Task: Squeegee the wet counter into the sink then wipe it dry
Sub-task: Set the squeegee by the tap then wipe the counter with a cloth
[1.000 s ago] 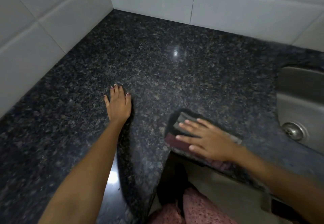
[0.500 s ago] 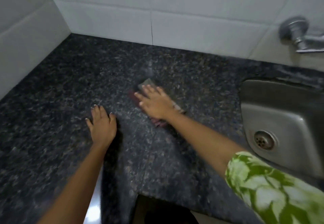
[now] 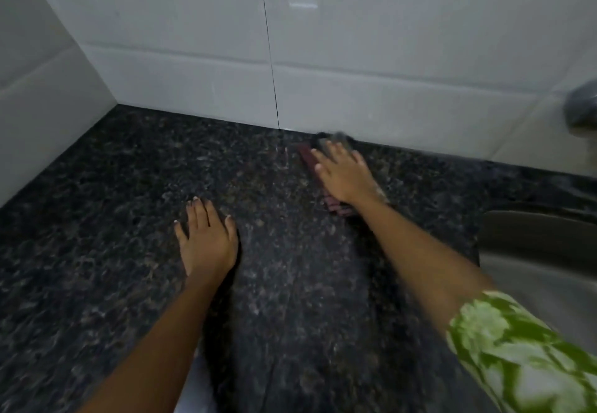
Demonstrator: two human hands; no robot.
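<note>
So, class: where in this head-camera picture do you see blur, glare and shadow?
Head view: motion blur smears the right hand and the cloth under it; the tap at the right edge is blurred too; glare glints on the wall tile; the left hand casts a dark shadow on the counter.

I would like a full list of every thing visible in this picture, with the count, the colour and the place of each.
counter: one, black speckled granite, fills the lower frame
wall tiles: several, white, behind and left of the counter
sink: one, steel, right edge, partly seen
tap: one, metal, blurred, upper right edge
cloth: one, maroon and grey, flat at the back wall under the right hand
sleeve: one, green and white, lower right
left hand: one, flat on the counter, centre
right hand: one, pressing the cloth
</note>
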